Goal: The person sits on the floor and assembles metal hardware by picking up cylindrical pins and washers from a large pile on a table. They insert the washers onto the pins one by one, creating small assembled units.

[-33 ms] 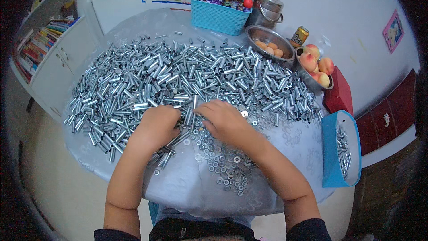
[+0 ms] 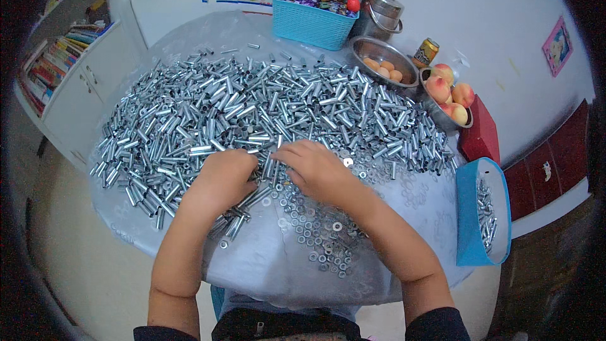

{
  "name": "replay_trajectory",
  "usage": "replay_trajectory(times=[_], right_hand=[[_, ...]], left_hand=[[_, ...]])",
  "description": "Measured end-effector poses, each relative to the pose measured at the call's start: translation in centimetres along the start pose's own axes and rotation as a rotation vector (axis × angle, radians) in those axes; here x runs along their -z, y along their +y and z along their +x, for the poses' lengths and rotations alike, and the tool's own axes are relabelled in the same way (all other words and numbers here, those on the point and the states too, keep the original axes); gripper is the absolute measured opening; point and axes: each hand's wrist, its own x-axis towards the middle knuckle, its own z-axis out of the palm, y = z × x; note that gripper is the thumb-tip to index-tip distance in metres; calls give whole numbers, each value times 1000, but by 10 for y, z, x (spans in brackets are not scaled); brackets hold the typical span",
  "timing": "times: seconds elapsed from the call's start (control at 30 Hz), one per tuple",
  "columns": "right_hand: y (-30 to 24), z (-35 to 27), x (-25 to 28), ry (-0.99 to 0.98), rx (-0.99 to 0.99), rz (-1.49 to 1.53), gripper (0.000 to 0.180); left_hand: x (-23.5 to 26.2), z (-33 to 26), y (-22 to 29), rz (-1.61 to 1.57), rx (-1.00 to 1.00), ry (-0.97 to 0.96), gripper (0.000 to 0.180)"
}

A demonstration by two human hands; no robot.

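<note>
A wide heap of shiny metal tubes (image 2: 233, 110) spreads over the table, and both my hands are at its near edge. My left hand (image 2: 224, 177) is curled palm down over the tubes, closed, with its fingertips mostly hidden behind the knuckles. Whatever it may hold cannot be made out. Just to the right, my right hand (image 2: 319, 170) reaches leftward with bent fingers. Its thumb and forefinger are apart, and the fingertips touch tubes between the two hands. Loose flat washers (image 2: 307, 224) lie below and beside my right hand, several of them overlapping.
A blue bin (image 2: 468, 215) holding small metal pieces stands at the table's right edge. Along the back right are a blue basket (image 2: 309, 22), a lidded metal pot (image 2: 379, 16), a bowl of eggs (image 2: 360, 47), a can (image 2: 425, 52), a bowl of peaches (image 2: 435, 110) and a red box (image 2: 480, 129).
My right fingertips have shifted slightly left toward the tubes. My left hand is almost in the same place.
</note>
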Motion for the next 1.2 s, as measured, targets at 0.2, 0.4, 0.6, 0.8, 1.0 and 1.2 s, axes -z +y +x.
replay_trajectory(times=[0.2,0.4,0.6,0.8,1.0,1.2], right_hand=[[7,16,-14,-138,148,44,20],[5,-2,-2,-206,-47,-64,17],[-7,-25,23,-84,-262,-120,15],[-27,-89,70,215,-614,276,17],[-23,-118,61,435,-844,698,16],[-30,-122,71,463,-844,706,17]], left_hand=[[-7,4,-5,-74,-25,12,15],[-14,8,2,-105,-30,65,12],[1,-2,-5,-209,-85,318,23],[10,-10,-106,111,278,650,39],[-24,13,-109,280,524,564,51],[-28,33,-87,221,621,604,54]])
